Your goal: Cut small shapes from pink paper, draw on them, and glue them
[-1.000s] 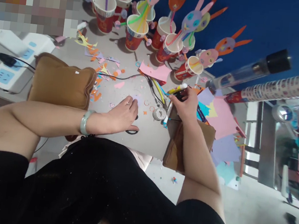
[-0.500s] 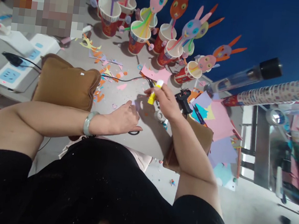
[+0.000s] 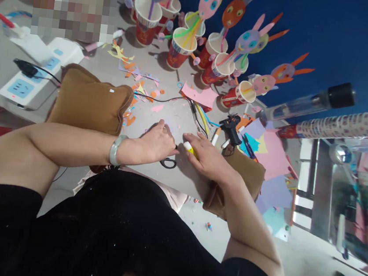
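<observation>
A yellow glue stick (image 3: 188,147) with a white end lies under the thumb side of my right hand (image 3: 208,156), which is low over the table and closed on it. My left hand (image 3: 156,144), with a pale bangle (image 3: 115,150) on the wrist, has its fingers curled together. Whatever it pinches is hidden. Black scissor handles (image 3: 168,163) show just below its fingertips; the blades are out of sight. To the right of my right hand is a black glue gun (image 3: 232,128), with pens close by.
Red paper cups (image 3: 180,51) with paper animal heads on straws stand along the back. A brown cushion (image 3: 90,100) and a power strip (image 3: 33,78) are at left. Paper scraps lie about the table. Coloured sheets (image 3: 274,150) and a second cushion (image 3: 244,173) are at right.
My right hand has come down toward the table with the glue stick, nearer to me. The left hand stays almost in place, and more of the scissor handles shows. The view has shifted slightly.
</observation>
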### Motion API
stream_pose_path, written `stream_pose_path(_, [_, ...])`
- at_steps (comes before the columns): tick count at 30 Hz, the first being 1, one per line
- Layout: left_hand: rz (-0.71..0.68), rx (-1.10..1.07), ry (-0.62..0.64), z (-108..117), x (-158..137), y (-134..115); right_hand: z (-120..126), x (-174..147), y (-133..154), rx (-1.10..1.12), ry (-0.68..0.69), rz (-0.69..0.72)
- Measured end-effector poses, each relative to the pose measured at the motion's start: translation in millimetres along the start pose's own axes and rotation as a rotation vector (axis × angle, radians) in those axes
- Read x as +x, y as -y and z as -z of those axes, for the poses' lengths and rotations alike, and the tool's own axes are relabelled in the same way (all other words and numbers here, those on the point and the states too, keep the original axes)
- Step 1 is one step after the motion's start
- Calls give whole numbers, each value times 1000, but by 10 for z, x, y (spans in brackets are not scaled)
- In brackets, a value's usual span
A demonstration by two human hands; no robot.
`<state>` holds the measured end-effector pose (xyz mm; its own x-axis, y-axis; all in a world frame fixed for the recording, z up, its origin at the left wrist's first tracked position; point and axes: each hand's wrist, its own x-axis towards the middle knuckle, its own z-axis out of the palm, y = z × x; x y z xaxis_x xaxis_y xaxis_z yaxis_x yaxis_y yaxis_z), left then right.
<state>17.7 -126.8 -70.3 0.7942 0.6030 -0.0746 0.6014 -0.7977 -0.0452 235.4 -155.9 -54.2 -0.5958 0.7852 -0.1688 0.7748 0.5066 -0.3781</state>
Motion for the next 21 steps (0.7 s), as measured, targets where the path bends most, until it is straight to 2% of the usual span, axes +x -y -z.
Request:
stream_pose_path(3, [7, -10, -12, 3, 7, 14, 77, -155, 135, -18, 46, -7])
stream_pose_path(5, [14, -12, -16, 0, 12, 21, 98, -140, 161, -3, 40, -7])
stream_pose_path(9, [37, -19, -24, -4, 26, 29, -2, 127, 49, 13, -84, 24])
stream_pose_path(12, [71, -9, -40, -12, 34, 38, -113, 323, -48, 24, -93, 42])
stream_pose_path(14, [86, 7, -46, -18, 33, 48, -159, 343, -49, 23, -79, 38])
stream_pose_path(21, [60, -1, -30, 15, 23, 73, -157, -121, 225, -32, -27, 13])
